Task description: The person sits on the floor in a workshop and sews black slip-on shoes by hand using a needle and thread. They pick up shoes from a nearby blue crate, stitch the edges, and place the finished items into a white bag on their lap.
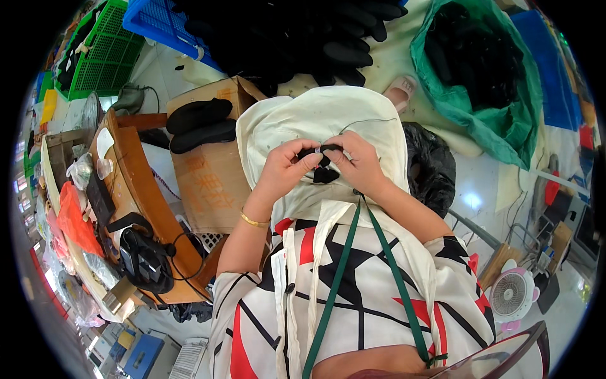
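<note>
Over the white cloth [309, 117] on my lap, both hands pinch a small black fabric piece [325, 175], bent like a strap with a darker part hanging down. My left hand [285, 167], with a gold bracelet at its wrist, has thumb and fingers pressed together on the piece's left end. Its right end lies between the thumb and fingers of my right hand [358, 161]. The fingertips nearly meet, and hide part of the fabric. A thin dark thread [369, 120] curves across the cloth beyond my right hand.
Two black shoe-shaped pieces [201, 125] lie on a cardboard box [205, 183] at left, beside a cluttered wooden table [142, 196]. Ahead is a heap of black pieces [284, 38]. A green sack [527, 114], black plastic bag [435, 167] and small fan [510, 295] stand at right.
</note>
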The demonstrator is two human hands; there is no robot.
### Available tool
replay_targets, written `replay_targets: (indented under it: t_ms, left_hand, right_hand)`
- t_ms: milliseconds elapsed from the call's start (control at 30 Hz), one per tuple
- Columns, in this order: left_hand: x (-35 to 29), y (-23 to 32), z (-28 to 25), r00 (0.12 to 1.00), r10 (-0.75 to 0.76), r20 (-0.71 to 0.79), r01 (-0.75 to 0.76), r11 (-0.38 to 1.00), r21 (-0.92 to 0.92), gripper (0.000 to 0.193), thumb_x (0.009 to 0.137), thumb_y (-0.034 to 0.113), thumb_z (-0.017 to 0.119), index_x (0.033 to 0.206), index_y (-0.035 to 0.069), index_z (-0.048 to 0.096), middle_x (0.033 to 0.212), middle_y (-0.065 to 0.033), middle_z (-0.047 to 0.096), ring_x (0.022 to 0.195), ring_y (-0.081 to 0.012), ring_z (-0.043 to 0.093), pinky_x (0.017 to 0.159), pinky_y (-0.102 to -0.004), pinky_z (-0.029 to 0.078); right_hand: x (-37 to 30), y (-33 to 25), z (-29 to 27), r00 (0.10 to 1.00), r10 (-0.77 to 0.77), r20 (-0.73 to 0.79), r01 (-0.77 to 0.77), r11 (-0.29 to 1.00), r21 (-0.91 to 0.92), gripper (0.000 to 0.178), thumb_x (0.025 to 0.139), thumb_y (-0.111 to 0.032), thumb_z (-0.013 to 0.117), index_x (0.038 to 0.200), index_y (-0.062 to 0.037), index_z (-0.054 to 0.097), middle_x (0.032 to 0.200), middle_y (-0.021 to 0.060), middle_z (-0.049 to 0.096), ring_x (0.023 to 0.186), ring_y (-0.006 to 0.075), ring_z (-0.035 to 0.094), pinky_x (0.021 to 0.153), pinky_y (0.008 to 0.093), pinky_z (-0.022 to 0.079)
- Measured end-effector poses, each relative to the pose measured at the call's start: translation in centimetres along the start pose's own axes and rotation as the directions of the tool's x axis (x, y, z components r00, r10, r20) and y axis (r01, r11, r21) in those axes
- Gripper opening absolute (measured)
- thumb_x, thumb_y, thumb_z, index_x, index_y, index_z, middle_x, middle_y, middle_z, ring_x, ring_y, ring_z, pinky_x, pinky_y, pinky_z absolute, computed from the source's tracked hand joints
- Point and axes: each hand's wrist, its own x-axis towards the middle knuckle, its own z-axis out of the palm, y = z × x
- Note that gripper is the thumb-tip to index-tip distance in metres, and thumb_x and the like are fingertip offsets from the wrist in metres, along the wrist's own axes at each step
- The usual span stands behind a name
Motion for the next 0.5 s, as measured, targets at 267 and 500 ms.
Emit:
replay_targets:
  t_ms: [267,500]
  left_hand:
    - [-0.4,-0.9,-0.1,0.991,0.05,-0.124,-0.045,0.998,0.04,0.017,0.09,0.012,0.069,0.102,0.0,0.067,0.087,-0.0018,0.064,0.074,-0.0083,0.058,0.067,-0.0225,0.047]
    - [-0.4,-0.5,0.0,0.891,0.377,-0.251,-0.184,0.808,0.56,0.018,0.084,0.011,0.072,0.101,0.004,0.069,0.091,-0.0097,0.067,0.079,-0.0231,0.061,0.07,-0.0297,0.05]
  right_hand:
    - [-0.4,1.3,-1.3,0.993,-0.095,0.069,0.108,0.969,-0.224,0.022,0.081,-0.022,0.073,0.09,-0.004,0.065,0.075,0.011,0.058,0.066,0.0273,0.057,0.058,0.0368,0.047]
    - [-3.8,0.7,-4.5,0.924,0.31,0.223,-0.006,0.595,-0.803,0.041,0.083,-0.043,0.067,0.07,-0.0057,0.058,0.07,0.0106,0.059,0.068,0.0295,0.062,0.054,0.0411,0.048]
